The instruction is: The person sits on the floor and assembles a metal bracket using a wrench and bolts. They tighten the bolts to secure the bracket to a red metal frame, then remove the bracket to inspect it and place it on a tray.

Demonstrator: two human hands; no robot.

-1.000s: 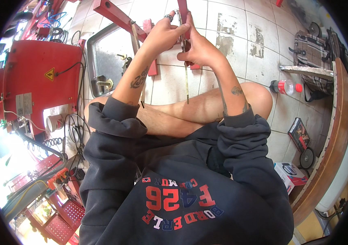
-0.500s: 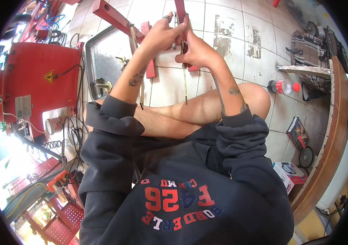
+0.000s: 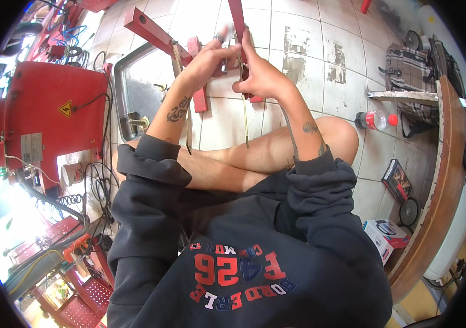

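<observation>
A red metal frame of bars [image 3: 156, 31] stands on the tiles ahead of me. Its right upright, a red metal post [image 3: 236, 16], rises between my hands. My right hand [image 3: 263, 76] grips the post from the right, fingers along it and thumb lower down. On the other side my left hand [image 3: 203, 65], wearing a dark ring, is closed beside the post, with one blurred finger pointing up. Below its fingers shows a small silvery metal piece; its kind is unclear. Two thin rods, a left rod [image 3: 189, 128] and a right rod [image 3: 246, 123], slant down toward my crossed legs.
A metal tray [image 3: 122, 104] with small brass-coloured parts lies left of the frame. Further left stand a red machine [image 3: 52, 109] and black cables [image 3: 99, 186]. At right are a cola bottle [image 3: 375, 119], a dark flat box [image 3: 397, 180] and a plaid bag [image 3: 408, 68].
My left hand has shifted slightly down and left, turning at the wrist, and one finger now points up. The silvery piece shows below it. My right hand stays at the post.
</observation>
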